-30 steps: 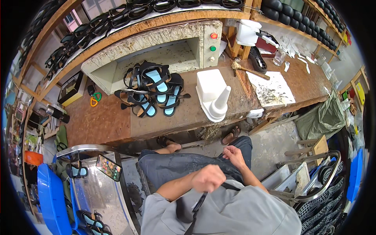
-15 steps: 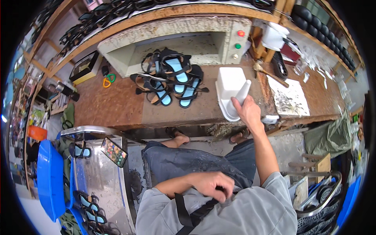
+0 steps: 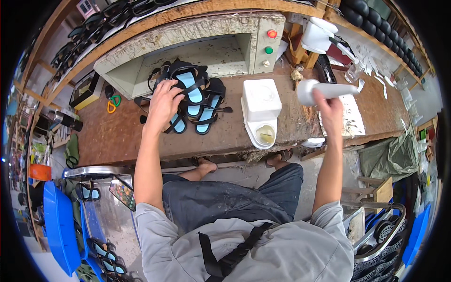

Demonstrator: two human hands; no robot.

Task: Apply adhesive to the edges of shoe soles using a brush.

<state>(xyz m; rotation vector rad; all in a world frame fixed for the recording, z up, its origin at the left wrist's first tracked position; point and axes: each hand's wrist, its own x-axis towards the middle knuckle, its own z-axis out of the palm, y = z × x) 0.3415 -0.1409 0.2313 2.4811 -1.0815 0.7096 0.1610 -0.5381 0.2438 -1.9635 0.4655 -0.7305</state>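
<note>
Head view: white cone (image 3: 332, 89) in right hand (image 3: 332, 115), sandals (image 3: 194, 96) under left hand (image 3: 164, 104).

Here we are inside a shoe workshop: strappy black sandals (image 3: 189, 88) lie heaped on a stained, worn tabletop (image 3: 112, 136), a crusted, open-fronted machine (image 3: 264, 66) with red and green buttons (image 3: 272, 34) stands behind, and above we spot a shelf (image 3: 146, 22) of more dark footwear (image 3: 142, 7).

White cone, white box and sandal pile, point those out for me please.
White cone (image 3: 336, 89), head view: its tapered side.
White box (image 3: 261, 95), head view: its top face.
Sandal pile (image 3: 195, 96), head view: a blue insole.
</note>
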